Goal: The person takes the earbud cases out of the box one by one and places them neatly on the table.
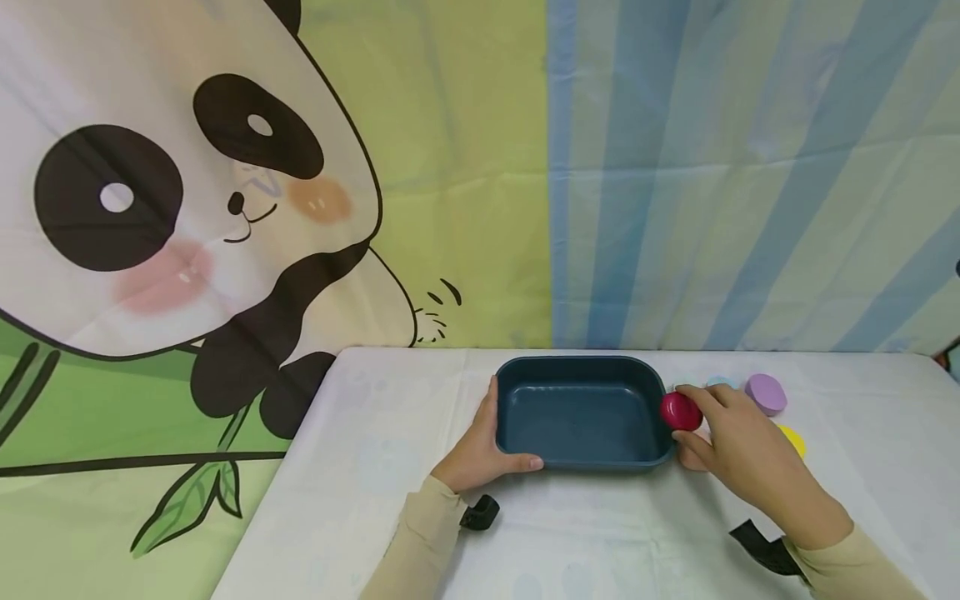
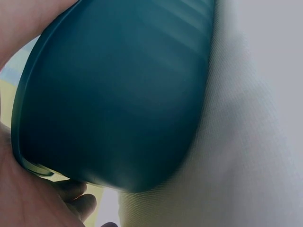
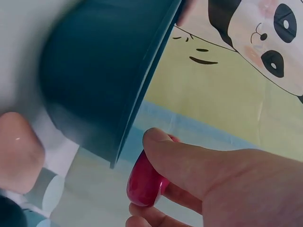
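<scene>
A dark blue rectangular tray (image 1: 577, 464) with rounded corners stands on the white-covered table, and nothing shows inside it. My left hand (image 1: 474, 448) holds its left end, thumb along the front side and fingers at the left side. Just beyond the tray's right end, my right hand (image 1: 757, 454) pinches a glossy red rounded piece (image 1: 681, 412) between thumb and fingers. In the right wrist view the red piece hangs beside the tray's rim, apart from it. A peach-coloured rounded piece (image 1: 692, 457) sits partly hidden below the right hand.
Behind the right hand lie a purple round piece (image 1: 767, 394), a yellow one (image 1: 793, 439) and a light blue one (image 1: 722, 381), the last two partly covered. A cloth with a printed panda (image 1: 247, 217) hangs behind the table (image 1: 600, 533).
</scene>
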Motion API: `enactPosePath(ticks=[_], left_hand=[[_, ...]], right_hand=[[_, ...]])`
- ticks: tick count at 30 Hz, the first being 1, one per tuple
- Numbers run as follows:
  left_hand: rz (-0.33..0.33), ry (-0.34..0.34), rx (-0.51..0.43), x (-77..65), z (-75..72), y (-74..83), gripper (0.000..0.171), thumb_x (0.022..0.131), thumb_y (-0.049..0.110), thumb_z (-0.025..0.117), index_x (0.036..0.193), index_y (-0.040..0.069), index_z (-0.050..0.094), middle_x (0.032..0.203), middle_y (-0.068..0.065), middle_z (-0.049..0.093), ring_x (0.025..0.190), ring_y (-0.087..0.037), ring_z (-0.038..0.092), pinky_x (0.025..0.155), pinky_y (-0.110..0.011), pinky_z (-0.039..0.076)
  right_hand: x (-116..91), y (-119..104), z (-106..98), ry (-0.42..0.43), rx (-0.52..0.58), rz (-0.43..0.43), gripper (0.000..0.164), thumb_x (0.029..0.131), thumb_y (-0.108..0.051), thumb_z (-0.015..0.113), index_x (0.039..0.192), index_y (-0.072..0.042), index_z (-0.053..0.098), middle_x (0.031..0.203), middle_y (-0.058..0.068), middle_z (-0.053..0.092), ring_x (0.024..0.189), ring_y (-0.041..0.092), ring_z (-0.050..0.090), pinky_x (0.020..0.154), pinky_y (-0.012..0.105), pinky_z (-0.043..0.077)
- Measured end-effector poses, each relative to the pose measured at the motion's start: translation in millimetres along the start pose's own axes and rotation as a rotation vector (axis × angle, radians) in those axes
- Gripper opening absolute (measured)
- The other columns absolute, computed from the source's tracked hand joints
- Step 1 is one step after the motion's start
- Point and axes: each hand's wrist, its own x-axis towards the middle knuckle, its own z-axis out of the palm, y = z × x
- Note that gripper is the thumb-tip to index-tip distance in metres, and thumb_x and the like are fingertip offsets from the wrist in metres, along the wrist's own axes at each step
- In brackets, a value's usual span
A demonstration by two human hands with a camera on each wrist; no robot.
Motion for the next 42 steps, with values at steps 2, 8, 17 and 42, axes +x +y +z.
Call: enactPosePath(ticks=[2,8,17,42], left_hand=[[-0.005,-0.003,-0.007,-0.4,0.0,0.2,0.127,0.064,0.052,0.079,0.143,0.035,-0.018,0.151,0.013,-0.01,0.137,-0.01,-0.001,0.107,-0.045,0.018],[-0.004,0.001,0.0,-0.6,-0.1,0.3,0.126,0.064,0.053,0.079,0.142,0.037,-0.018,0.151,0.013,-0.01,0.137,-0.009,0.0,0.107,-0.045,0.019],[-0.003,0.007,-0.003,-0.7,0.3,-0.7,0.126,0.063,0.052,0.079,0.142,0.039,-0.019,0.151,0.014,-0.009,0.137,-0.011,0.001,0.107,-0.046,0.02],[0.003,0.008,-0.006,-1.5,-0.2,0.8,0.126,0.063,0.054,0.079,0.142,0.039,-0.018,0.151,0.014,-0.009,0.137,-0.011,0.0,0.107,-0.048,0.018]], right_hand=[[-4.7,1.5,-0.5,-0.009,-0.008,0.006,0.058,0.069,-0.024,0.081,0.118,-0.004,0.057,0.087,0.007,0.053,0.074,0.018,0.047,0.059,0.032,0.048],[-18.5,5.1,-2.2,-0.046,0.006,0.052,0.059,0.069,-0.025,0.081,0.119,-0.004,0.056,0.091,0.01,0.054,0.081,0.022,0.048,0.063,0.038,0.05],[-31.1,5.0,-2.9,-0.057,0.008,0.098,0.061,0.066,-0.028,0.083,0.117,-0.005,0.057,0.098,0.014,0.056,0.087,0.027,0.051,0.066,0.045,0.052],[-51.6,10.8,25.5,-0.446,0.001,0.4,0.088,0.057,-0.052,0.08,0.122,0.002,0.056,0.107,0.029,0.052,0.09,0.04,0.05,0.065,0.053,0.05]])
